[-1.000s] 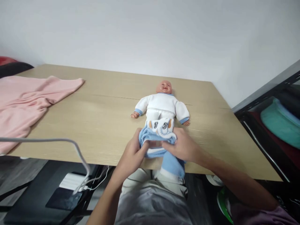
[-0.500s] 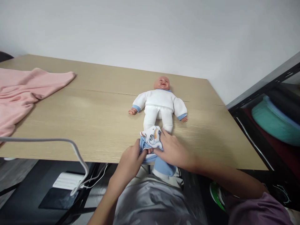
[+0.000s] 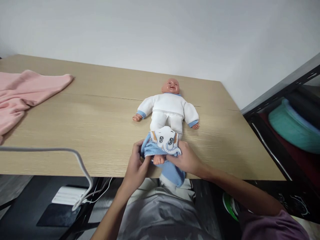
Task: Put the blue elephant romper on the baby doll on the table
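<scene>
Blue elephant pants (image 3: 163,142) bunched around a lower leg of the doll (image 3: 168,104) near the table (image 3: 95,133) edge, one foot (image 3: 159,160) poking out. Left hand (image 3: 136,165) and right hand (image 3: 189,160) both pinch the cloth; likely best to pull evenly, toes clear of the hem

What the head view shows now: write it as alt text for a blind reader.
Left hand and right hand hold a blue elephant-face garment around the bare foot of a doll lying face up on a table. Pink cloth lies to the left.
</scene>
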### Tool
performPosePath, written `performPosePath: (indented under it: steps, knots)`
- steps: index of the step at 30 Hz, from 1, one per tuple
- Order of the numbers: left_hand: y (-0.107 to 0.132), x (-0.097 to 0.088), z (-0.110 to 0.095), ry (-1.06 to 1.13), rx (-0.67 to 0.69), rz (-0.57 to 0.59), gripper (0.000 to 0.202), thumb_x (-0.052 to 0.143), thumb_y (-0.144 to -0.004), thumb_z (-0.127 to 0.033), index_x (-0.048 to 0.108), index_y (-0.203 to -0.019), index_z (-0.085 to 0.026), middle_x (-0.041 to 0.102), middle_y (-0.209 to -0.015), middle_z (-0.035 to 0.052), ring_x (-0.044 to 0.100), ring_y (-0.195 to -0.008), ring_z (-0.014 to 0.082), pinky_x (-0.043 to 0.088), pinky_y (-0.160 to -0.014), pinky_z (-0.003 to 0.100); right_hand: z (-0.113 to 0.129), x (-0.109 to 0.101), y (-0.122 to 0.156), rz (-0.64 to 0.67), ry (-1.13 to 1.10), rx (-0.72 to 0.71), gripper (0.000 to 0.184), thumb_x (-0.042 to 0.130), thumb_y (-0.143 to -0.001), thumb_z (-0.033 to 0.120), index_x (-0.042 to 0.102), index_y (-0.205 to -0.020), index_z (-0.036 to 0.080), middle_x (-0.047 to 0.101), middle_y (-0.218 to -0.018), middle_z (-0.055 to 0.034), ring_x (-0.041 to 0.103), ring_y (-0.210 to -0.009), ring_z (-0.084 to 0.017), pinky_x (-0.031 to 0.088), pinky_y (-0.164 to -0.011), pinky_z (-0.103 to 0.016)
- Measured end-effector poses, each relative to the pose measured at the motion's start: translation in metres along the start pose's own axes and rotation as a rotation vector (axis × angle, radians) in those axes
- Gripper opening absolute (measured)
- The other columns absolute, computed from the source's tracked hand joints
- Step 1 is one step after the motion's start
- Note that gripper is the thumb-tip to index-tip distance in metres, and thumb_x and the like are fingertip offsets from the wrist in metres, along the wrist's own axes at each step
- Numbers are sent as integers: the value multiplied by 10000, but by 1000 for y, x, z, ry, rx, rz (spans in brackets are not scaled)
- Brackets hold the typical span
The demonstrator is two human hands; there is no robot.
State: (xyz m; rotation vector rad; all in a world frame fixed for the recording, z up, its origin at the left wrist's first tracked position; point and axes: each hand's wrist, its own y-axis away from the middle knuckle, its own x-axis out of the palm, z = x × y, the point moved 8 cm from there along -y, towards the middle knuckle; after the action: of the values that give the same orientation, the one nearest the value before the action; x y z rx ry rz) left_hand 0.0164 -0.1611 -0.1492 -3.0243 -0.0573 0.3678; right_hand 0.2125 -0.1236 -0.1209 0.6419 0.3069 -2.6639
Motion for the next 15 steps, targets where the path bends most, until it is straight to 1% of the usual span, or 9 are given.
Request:
performPosePath:
  steps: [2,4,6,8,9,10,12,14,15]
  knots:
    - [-9,-2,1,-73,8,22,385,578,-1090,-403,550,-1413,-196,686,-1387,139,648,-1332,292,529,-1140,386,-1,-2,-4,2,73,-49,228,807,-935,281,801,-1148,198,852,-1057,-75,798,-975,-267,641,-945,-383]
    - [-19,-3,3,-139,30,62,343,552,-1091,-389,595,-1367,-190,723,-1322,131,668,-1282,305,558,-1070,393,-2,-6,-10,5,159,-125,249,810,-929,265,805,-1168,196,848,-1143,-97,798,-1058,-290,636,-1008,-420]
    - [-28,-5,3,-144,93,71,314,539,-1079,-375,633,-1312,-186,745,-1274,122,686,-1225,307,567,-1029,402,-2,-10,-18,20,230,-230,271,820,-908,230,809,-1177,197,820,-1281,-125,780,-1183,-315,626,-1083,-459]
    - [-38,-6,1,-115,149,83,300,540,-1072,-379,662,-1258,-179,748,-1269,126,692,-1194,304,561,-1044,419,-2,-14,-28,69,269,-337,276,833,-897,213,817,-1172,202,764,-1430,-141,734,-1317,-333,600,-1161,-482]
    - [-42,-6,0,-98,149,104,300,545,-1077,-393,673,-1243,-178,748,-1281,130,690,-1198,304,556,-1068,429,-1,-16,-34,105,273,-375,258,838,-904,221,821,-1161,202,747,-1463,-141,717,-1350,-337,590,-1183,-481]
    - [-46,-5,-1,-79,124,139,305,555,-1085,-415,682,-1233,-180,749,-1295,132,689,-1213,306,549,-1096,439,-1,-18,-40,144,266,-393,233,843,-922,247,824,-1150,202,752,-1454,-136,716,-1344,-335,587,-1185,-471]
    - [-51,-2,-3,-25,26,228,341,605,-1087,-484,696,-1239,-192,759,-1332,132,689,-1263,324,534,-1152,461,-1,-23,-51,196,215,-376,235,850,-963,335,822,-1153,201,799,-1340,-113,748,-1243,-314,601,-1140,-430]
    - [-52,-1,-7,45,-75,313,411,676,-1062,-542,697,-1309,-214,756,-1410,125,670,-1356,349,503,-1216,477,-2,-29,-59,210,151,-334,334,887,-951,435,808,-1176,200,818,-1235,-90,760,-1144,-289,610,-1085,-392]
    - [-50,-1,-10,75,-107,343,447,707,-1047,-556,690,-1348,-226,750,-1442,120,657,-1394,359,488,-1238,479,-3,-32,-61,205,117,-313,395,906,-934,470,796,-1199,198,813,-1221,-84,756,-1125,-282,612,-1067,-383]
